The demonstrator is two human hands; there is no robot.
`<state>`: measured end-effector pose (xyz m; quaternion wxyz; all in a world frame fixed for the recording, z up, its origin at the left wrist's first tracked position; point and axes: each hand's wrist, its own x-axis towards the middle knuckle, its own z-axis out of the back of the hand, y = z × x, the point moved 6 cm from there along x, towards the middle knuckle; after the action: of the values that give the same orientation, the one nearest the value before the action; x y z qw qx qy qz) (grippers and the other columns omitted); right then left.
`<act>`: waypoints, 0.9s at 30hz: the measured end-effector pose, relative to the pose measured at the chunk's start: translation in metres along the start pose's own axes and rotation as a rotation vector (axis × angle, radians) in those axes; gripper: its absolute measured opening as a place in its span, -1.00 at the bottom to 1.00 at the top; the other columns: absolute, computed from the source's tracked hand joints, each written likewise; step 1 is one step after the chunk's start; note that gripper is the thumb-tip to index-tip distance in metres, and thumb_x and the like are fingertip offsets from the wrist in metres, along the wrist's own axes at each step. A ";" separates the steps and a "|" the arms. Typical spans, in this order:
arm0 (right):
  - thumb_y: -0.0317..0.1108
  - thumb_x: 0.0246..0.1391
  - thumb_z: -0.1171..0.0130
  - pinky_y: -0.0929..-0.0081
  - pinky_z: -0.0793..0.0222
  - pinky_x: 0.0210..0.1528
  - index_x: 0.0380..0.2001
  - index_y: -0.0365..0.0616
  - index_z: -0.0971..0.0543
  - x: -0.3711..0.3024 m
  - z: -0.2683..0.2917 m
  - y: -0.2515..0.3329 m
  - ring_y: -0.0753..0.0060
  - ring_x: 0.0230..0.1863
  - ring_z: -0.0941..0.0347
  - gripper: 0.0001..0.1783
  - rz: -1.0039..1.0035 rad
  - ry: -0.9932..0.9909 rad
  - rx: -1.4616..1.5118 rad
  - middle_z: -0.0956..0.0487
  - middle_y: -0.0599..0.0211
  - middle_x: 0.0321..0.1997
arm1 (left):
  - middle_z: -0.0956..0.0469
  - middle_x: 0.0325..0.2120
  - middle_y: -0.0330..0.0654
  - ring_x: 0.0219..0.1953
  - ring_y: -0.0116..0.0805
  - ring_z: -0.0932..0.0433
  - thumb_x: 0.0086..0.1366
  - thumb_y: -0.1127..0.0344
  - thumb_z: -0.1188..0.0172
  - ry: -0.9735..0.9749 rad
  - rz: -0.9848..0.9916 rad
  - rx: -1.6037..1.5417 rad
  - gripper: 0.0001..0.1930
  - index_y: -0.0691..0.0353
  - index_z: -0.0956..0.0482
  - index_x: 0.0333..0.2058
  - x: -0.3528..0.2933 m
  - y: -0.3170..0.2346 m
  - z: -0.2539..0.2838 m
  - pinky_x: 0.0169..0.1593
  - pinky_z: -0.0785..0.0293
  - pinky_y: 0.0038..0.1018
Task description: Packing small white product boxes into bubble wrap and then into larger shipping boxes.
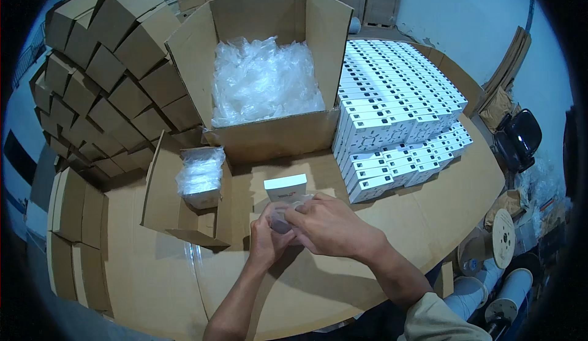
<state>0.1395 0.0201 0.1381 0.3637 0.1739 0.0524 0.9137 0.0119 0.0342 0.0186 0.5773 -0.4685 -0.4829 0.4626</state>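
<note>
In front of me, both hands are closed on a clear plastic bag (280, 216) at the near end of a small white box (285, 183). My left hand (268, 238) grips the bag from the left. From the right, my right hand (334, 224) pinches the film, its fingertips close to my left fingers. How far the bag covers the box is hidden by my hands. Just left of them stands an open cardboard carton (160, 200), partly filled with a row of plastic-wrapped boxes (201, 175).
Behind my hands, a large open carton (269, 140) holds a heap of clear bags (263, 83). Stacked white boxes (392, 117) fill the table's right rear. Brown cartons (116, 77) pile up at the left. Spools (502, 237) and a black chair (519, 136) lie beyond the table's right edge.
</note>
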 end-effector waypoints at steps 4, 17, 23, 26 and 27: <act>-0.36 0.03 -0.26 0.07 -0.46 -0.16 -0.21 -0.14 -0.53 0.005 0.002 -0.010 -0.11 -0.23 -0.56 -0.75 -0.102 0.249 0.235 -0.64 0.05 -0.31 | -0.69 -0.24 -0.19 -0.18 -0.43 -0.64 0.03 0.49 -0.53 0.054 -0.062 0.149 -0.48 0.26 -0.54 -0.01 0.002 -0.011 0.003 -0.05 -0.58 -0.39; -0.56 0.31 -0.01 0.61 -0.44 -0.02 0.00 -0.24 -0.58 -0.016 -0.033 -0.092 0.61 -0.12 -0.49 -0.74 -0.293 -0.709 1.055 -0.66 0.32 0.05 | -0.69 -0.18 -0.13 -0.13 -0.40 -0.65 0.01 0.34 -0.61 0.106 0.192 -0.079 -0.47 0.36 -0.58 -0.06 0.004 0.001 0.004 0.00 -0.58 -0.42; -0.68 0.15 -0.05 0.56 -0.45 0.05 0.14 -0.14 -0.55 -0.020 -0.080 -0.113 0.53 0.05 -0.50 -0.52 -0.326 -0.511 1.091 -0.54 0.32 0.23 | -0.68 -0.17 -0.10 -0.13 -0.38 -0.65 -0.01 0.31 -0.62 0.074 0.235 -0.114 -0.44 0.37 -0.58 -0.06 0.004 0.014 0.008 -0.01 -0.60 -0.40; -0.66 0.13 -0.12 0.53 -0.47 0.06 0.12 -0.15 -0.56 -0.016 -0.082 -0.106 0.52 0.05 -0.52 -0.53 -0.330 -0.411 1.122 -0.57 0.32 0.17 | -0.68 -0.17 -0.10 -0.13 -0.37 -0.65 -0.02 0.29 -0.63 0.067 0.215 -0.092 -0.43 0.36 -0.58 -0.05 0.006 0.016 0.010 -0.01 -0.60 -0.39; -0.66 0.13 -0.12 0.53 -0.47 0.06 0.12 -0.15 -0.56 -0.015 -0.084 -0.106 0.52 0.05 -0.52 -0.53 -0.330 -0.408 1.123 -0.57 0.32 0.17 | -0.68 -0.18 -0.10 -0.13 -0.36 -0.65 -0.02 0.28 -0.63 0.074 0.201 -0.077 -0.42 0.36 -0.58 -0.06 0.008 0.015 0.011 -0.01 -0.60 -0.39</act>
<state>0.1884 0.0898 0.0318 0.3558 0.4997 0.4809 0.6265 0.0009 0.0447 0.0053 0.5271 -0.5532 -0.4290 0.4818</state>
